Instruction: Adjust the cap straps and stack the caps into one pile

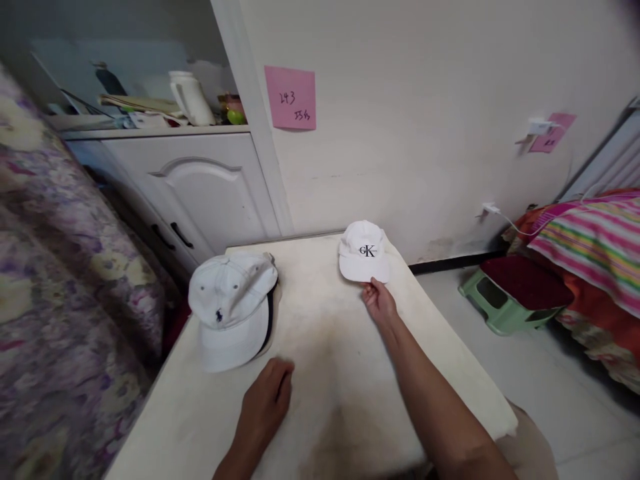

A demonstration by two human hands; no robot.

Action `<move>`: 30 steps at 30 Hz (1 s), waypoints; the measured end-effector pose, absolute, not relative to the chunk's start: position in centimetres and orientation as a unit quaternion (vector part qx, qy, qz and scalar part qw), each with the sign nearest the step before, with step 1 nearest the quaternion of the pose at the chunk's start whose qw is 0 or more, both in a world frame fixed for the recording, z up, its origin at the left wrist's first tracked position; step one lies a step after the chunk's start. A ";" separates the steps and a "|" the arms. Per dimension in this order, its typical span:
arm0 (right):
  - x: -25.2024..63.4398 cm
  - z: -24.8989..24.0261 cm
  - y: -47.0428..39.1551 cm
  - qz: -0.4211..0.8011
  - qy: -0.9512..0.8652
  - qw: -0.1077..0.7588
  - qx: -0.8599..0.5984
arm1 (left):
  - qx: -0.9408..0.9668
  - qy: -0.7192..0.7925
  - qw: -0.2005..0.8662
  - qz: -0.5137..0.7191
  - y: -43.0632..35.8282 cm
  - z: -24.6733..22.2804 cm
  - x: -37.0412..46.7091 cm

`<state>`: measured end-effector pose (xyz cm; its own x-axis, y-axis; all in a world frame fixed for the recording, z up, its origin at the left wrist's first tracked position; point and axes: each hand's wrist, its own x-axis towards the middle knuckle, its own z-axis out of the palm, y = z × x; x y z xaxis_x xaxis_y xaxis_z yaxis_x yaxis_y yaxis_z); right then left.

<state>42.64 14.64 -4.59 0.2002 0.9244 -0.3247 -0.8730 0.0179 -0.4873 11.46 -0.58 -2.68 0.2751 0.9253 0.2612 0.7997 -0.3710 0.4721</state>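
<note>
A white baseball cap [364, 245] with dark "CK" lettering sits at the far right of the table [320, 320], its brim toward me. My right hand [379, 300] reaches out and pinches the front edge of that brim between thumb and fingers. At the left lies a stack of caps; the top one is a pale baseball cap [227, 303] with a small dark emblem, and a black brim edge shows beneath it. Just below this stack my left hand [270, 393] rests on the tabletop, fingers curled in, with nothing visible in it.
Behind the table are a wall and a white cabinet [200, 187], with a white jug [191, 99] on its shelf. A floral curtain [65, 300] hangs at the left. On the right stand a green stool [515, 293] and a bed with a striped cover [600, 247].
</note>
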 end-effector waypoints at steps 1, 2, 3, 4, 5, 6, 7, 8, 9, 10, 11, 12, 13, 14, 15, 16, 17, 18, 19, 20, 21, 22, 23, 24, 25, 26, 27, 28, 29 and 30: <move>42.5 -4.4 14.0 0.632 -0.042 0.712 -0.304 | 0.788 0.546 0.126 0.254 -0.6 -2.6 11.5; 42.3 -4.2 13.2 0.635 -0.042 0.710 -0.302 | 0.788 0.546 0.127 0.255 -0.7 -2.5 11.6; 42.0 -4.0 12.2 0.639 -0.042 0.707 -0.300 | 0.787 0.547 0.129 0.255 -0.7 -2.4 11.6; 41.6 -3.9 11.2 0.645 -0.042 0.703 -0.297 | 0.786 0.549 0.130 0.254 -0.8 -2.3 11.7; 41.2 -3.8 10.0 0.652 -0.042 0.697 -0.294 | 0.784 0.551 0.130 0.255 -0.8 -2.3 11.8; 40.6 -3.7 8.6 0.660 -0.042 0.691 -0.292 | 0.782 0.553 0.131 0.257 -0.9 -2.3 11.8; 40.0 -3.7 7.0 0.668 -0.043 0.685 -0.288 | 0.779 0.554 0.133 0.262 -0.9 -2.3 11.9; 39.3 -3.7 5.2 0.676 -0.045 0.678 -0.286 | 0.777 0.553 0.137 0.268 -0.9 -2.3 11.9; 38.7 -3.8 3.3 0.682 -0.047 0.672 -0.284 | 0.774 0.553 0.140 0.276 -0.9 -2.3 12.0; 38.1 -3.9 1.2 0.687 -0.049 0.667 -0.283 | 0.771 0.552 0.145 0.284 -0.9 -2.4 12.0; 37.5 -3.9 -0.9 0.693 -0.052 0.660 -0.284 | 0.767 0.552 0.149 0.291 -0.9 -2.4 12.0; 37.0 -4.0 -3.1 0.700 -0.056 0.652 -0.286 | 0.763 0.552 0.154 0.298 -0.9 -2.5 12.0; 36.5 -4.1 -5.2 0.706 -0.060 0.643 -0.289 | 0.759 0.553 0.158 0.305 -0.9 -2.5 12.0; 36.1 -4.1 -7.2 0.712 -0.064 0.634 -0.293 | 0.755 0.553 0.164 0.312 -0.9 -2.4 12.0; 35.7 -4.2 -9.1 0.719 -0.071 0.624 -0.297 | 0.750 0.553 0.172 0.320 -0.9 -2.3 12.1; 35.4 -4.2 -10.7 0.730 -0.088 0.607 -0.301 | 0.746 0.552 0.180 0.327 -0.9 -2.2 12.1; 35.2 -4.3 -12.0 0.738 -0.109 0.593 -0.304 | 0.740 0.551 0.191 0.334 -1.0 -2.0 12.1; 35.1 -4.3 -13.2 0.742 -0.135 0.576 -0.314 | 0.734 0.551 0.202 0.342 -1.0 -1.9 12.1; 35.1 -4.4 -14.1 0.745 -0.167 0.556 -0.329 | 0.726 0.551 0.215 0.350 -1.1 -1.7 12.2; 35.2 -4.5 -14.8 0.749 -0.203 0.529 -0.343 | 0.716 0.552 0.229 0.360 -1.2 -1.5 12.2; 35.5 -4.6 -15.3 0.755 -0.239 0.494 -0.358 | 0.704 0.555 0.244 0.371 -1.4 -1.4 12.3; 36.0 -4.6 -15.7 0.762 -0.276 0.454 -0.371 | 0.688 0.559 0.260 0.383 -1.5 -1.3 12.4; 36.6 -4.6 -15.8 0.766 -0.310 0.415 -0.382 | 0.670 0.563 0.279 0.395 -1.5 -1.3 12.5; 37.3 -4.5 -15.7 0.766 -0.337 0.382 -0.392 | 0.650 0.568 0.300 0.407 -1.5 -1.3 12.6; 38.2 -4.3 -15.4 0.754 -0.363 0.371 -0.403 | 0.627 0.572 0.324 0.418 -1.5 -1.4 12.8; 39.1 -4.0 -14.8 0.730 -0.380 0.385 -0.418 | 0.602 0.575 0.352 0.428 -1.4 -1.4 13.0; 40.0 -3.7 -14.1 0.697 -0.386 0.420 -0.435 | 0.576 0.575 0.383 0.437 -1.2 -1.5 13.2; 40.9 -3.4 -13.1 0.654 -0.387 0.467 -0.453 | 0.549 0.573 0.414 0.446 -0.9 -1.5 13.5; 41.6 -3.1 -12.0 0.596 -0.386 0.517 -0.477 | 0.522 0.569 0.445 0.453 -0.6 -1.5 13.8; 42.2 -3.0 -10.8 0.528 -0.384 0.565 -0.505 | 0.495 0.564 0.475 0.460 -0.3 -1.5 14.0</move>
<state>42.22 -10.83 -2.97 0.1488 0.9838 -0.0996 -0.2085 -0.0672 -0.9757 14.04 -0.25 -1.49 -0.0582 0.9951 -0.0795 0.1218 0.0861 0.9888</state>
